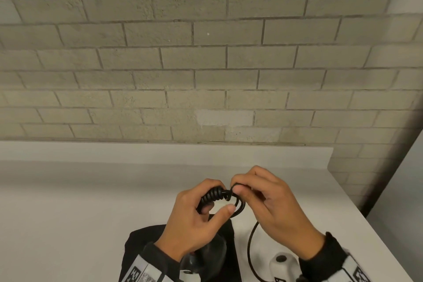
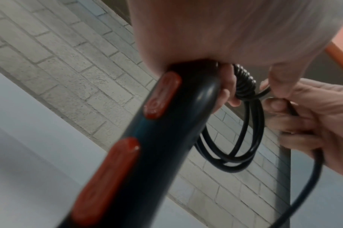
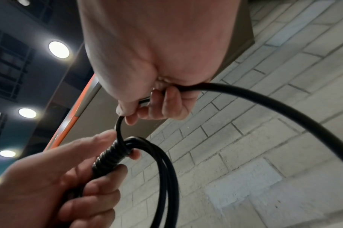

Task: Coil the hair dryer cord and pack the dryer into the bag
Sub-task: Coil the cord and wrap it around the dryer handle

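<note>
Cord coiling in progress.
Left hand (image 1: pixel 194 217) gripped the dryer handle (image 2: pixel 166 123); right hand (image 1: pixel 272 204) pinched the cord (image 3: pixel 264 98), needing even loops.

The left hand (image 1: pixel 196 220) is raised in front of the body, fingers curled tight in a grip, thumb stretched toward the other hand. The right hand (image 1: pixel 272 204) meets it, thumb and forefinger pinched together, remaining fingers curled under.

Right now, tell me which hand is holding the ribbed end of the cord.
The left hand: its fingers curl around the ribbed strain relief. The right hand pinches only smooth cord.
</note>
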Action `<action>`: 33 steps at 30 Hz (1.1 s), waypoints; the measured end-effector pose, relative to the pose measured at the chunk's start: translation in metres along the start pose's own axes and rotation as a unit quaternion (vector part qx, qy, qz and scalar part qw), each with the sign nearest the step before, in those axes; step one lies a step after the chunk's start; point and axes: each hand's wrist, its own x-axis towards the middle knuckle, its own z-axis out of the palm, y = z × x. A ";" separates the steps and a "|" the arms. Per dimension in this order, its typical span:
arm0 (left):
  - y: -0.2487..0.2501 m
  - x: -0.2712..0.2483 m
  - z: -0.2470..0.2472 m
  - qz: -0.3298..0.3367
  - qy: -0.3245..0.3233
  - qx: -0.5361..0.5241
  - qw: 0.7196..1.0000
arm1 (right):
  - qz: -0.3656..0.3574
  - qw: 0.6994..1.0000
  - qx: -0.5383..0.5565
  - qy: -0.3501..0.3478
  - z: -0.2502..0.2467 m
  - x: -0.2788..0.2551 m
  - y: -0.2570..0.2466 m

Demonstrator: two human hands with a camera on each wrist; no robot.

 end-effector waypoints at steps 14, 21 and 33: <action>0.003 -0.004 0.006 0.037 0.027 0.047 0.998 | 0.123 0.973 0.196 0.017 0.021 0.003 0.008; 0.003 -0.007 0.010 0.043 0.043 0.086 0.994 | 0.165 0.936 0.308 0.037 0.027 -0.006 0.012; 0.004 -0.005 0.015 0.013 0.050 0.096 0.994 | 0.164 0.936 0.311 -0.002 0.026 -0.021 0.019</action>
